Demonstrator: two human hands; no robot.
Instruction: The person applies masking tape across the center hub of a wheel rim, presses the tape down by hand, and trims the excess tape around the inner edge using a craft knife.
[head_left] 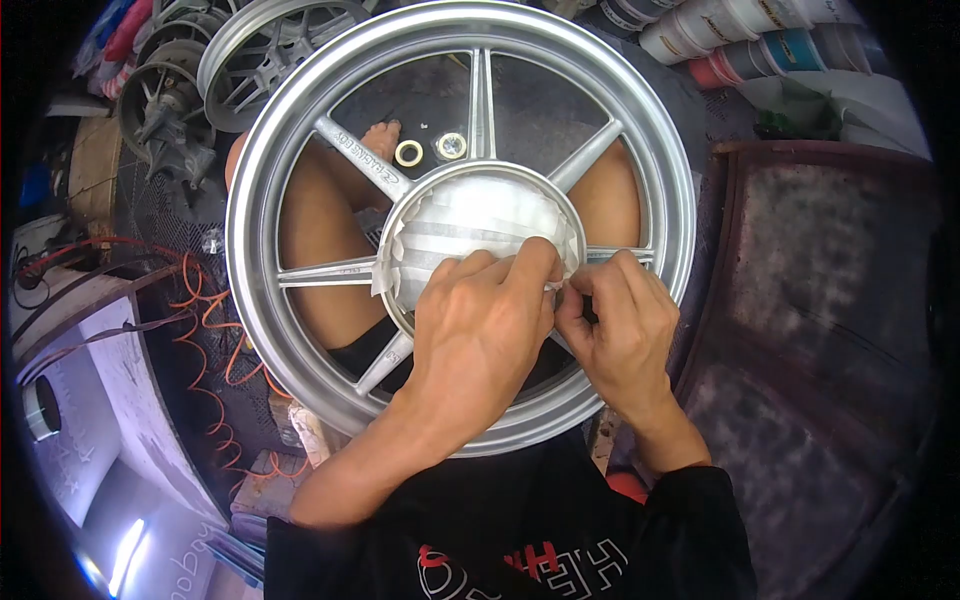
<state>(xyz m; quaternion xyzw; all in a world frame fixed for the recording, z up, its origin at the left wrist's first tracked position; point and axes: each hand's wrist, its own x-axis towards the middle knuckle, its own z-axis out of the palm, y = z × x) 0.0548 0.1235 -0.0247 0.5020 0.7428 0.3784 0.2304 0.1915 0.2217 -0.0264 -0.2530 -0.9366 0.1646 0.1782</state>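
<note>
A silver spoked motorcycle wheel rim point(262, 330) lies flat across my lap. Pale strips of masking tape point(470, 222) cover the round hub opening, and their ragged ends stick out past the hub ring point(396, 212) on the left. My left hand point(485, 325) rests over the lower part of the taped hub, its fingers closed at the tape's right edge. Beside it, my right hand point(628, 325) pinches at the same edge with thumb and forefinger. The fingertips of both hands nearly meet there; little of the tape between them shows.
Two tape rolls, a cream roll point(409, 153) and a whitish roll point(452, 146), lie on the floor beyond the hub. More wheels point(265, 70) stand at upper left. An orange coiled hose point(210, 390) runs at left. Stacked cups point(730, 35) and a dark reddish panel point(820, 300) are at right.
</note>
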